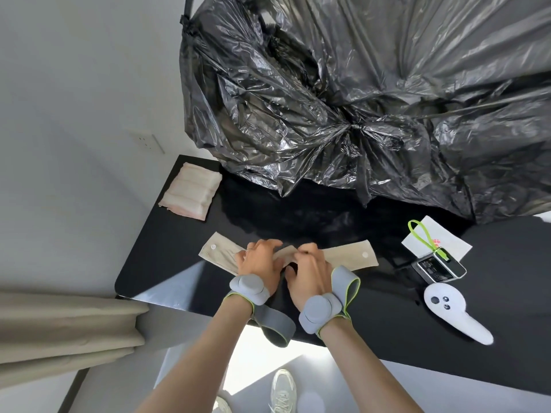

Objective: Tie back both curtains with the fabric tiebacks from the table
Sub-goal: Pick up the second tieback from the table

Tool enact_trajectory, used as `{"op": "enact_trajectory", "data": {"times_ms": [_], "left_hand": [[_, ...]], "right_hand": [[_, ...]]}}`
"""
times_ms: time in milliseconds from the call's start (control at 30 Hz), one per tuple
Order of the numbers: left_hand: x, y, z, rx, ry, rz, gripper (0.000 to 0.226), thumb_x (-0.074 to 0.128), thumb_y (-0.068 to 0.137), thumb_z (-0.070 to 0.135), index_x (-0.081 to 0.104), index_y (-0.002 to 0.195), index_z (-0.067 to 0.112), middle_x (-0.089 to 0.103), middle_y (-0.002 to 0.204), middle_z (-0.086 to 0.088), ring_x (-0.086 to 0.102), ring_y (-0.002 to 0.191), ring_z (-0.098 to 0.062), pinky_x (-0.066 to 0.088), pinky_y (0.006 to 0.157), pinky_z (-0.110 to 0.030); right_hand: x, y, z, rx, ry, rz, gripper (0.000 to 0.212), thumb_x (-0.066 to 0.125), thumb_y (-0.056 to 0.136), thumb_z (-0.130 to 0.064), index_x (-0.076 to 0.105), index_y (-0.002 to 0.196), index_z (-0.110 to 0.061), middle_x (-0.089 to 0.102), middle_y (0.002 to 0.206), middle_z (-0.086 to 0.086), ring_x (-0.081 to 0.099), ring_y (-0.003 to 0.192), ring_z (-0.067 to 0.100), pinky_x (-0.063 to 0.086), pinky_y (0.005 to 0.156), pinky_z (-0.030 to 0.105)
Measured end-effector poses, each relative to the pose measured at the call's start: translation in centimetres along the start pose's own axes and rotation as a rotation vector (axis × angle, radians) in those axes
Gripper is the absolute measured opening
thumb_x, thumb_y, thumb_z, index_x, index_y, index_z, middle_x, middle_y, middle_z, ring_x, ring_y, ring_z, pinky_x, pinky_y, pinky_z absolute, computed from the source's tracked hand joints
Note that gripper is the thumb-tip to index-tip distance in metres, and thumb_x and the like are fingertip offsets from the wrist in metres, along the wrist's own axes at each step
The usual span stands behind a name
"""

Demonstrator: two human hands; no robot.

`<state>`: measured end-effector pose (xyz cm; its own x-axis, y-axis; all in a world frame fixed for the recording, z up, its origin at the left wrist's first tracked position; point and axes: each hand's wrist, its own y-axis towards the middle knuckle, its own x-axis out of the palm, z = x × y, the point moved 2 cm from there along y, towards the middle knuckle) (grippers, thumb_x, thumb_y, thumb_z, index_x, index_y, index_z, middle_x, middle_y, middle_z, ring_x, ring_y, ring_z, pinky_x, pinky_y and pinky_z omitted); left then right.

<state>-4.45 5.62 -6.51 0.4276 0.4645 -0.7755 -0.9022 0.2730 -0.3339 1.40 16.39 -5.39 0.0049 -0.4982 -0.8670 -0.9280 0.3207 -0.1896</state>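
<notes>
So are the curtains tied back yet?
Not yet. Done: nothing that shows; the beige curtain at the left has no band round it. In hand: the left hand and right hand both pinch the middle of a beige tieback lying on the black table. Left: carry it to the curtain, wrap and fasten it, then do the same for the other curtain, which is out of view.

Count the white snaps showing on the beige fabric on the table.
2. One snap sits near the left end of the fabric, another snap near its right end. The left hand and right hand grip the middle, so more may be hidden.
</notes>
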Motion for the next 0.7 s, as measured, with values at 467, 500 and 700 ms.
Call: {"op": "enact_trajectory", "data": {"times_ms": [467, 500, 700], "left_hand": [[-9.6, -3.8, 4.6, 0.129, -0.623, 0.138, 0.008, 0.063, 0.089, 0.014, 0.061, 0.084, 0.008, 0.06, 0.07, -0.003, 0.053, 0.06, -0.01, 0.045, 0.056, -0.024], [-10.5, -4.3, 4.8, 0.14, -0.64, 0.168, 0.008, 0.062, 0.09, 0.014, 0.061, 0.084, 0.008, 0.06, 0.07, -0.001, 0.052, 0.059, -0.004, 0.044, 0.054, -0.018], [-17.2, -7.0, 5.1, 0.221, -0.728, 0.273, 0.019, 0.061, 0.097, 0.022, 0.067, 0.079, 0.021, 0.069, 0.069, 0.007, 0.06, 0.063, 0.0, 0.047, 0.059, -0.015]], "right_hand": [[-8.9, -0.7, -5.9, -0.143, 0.531, 0.047, 0.037, 0.063, 0.087, -0.02, 0.046, 0.119, -0.028, 0.06, 0.1, -0.01, 0.062, 0.091, 0.013, 0.056, 0.08, 0.044], [-9.6, -1.0, -6.9, -0.182, 0.546, 0.026, 0.038, 0.062, 0.089, -0.02, 0.048, 0.124, -0.028, 0.062, 0.106, -0.009, 0.063, 0.097, 0.013, 0.056, 0.085, 0.043], [-13.1, -2.0, -13.1, -0.341, 0.563, 0.001, 0.042, 0.054, 0.093, -0.011, 0.055, 0.133, -0.02, 0.067, 0.126, -0.001, 0.064, 0.116, 0.013, 0.052, 0.1, 0.039]]}}
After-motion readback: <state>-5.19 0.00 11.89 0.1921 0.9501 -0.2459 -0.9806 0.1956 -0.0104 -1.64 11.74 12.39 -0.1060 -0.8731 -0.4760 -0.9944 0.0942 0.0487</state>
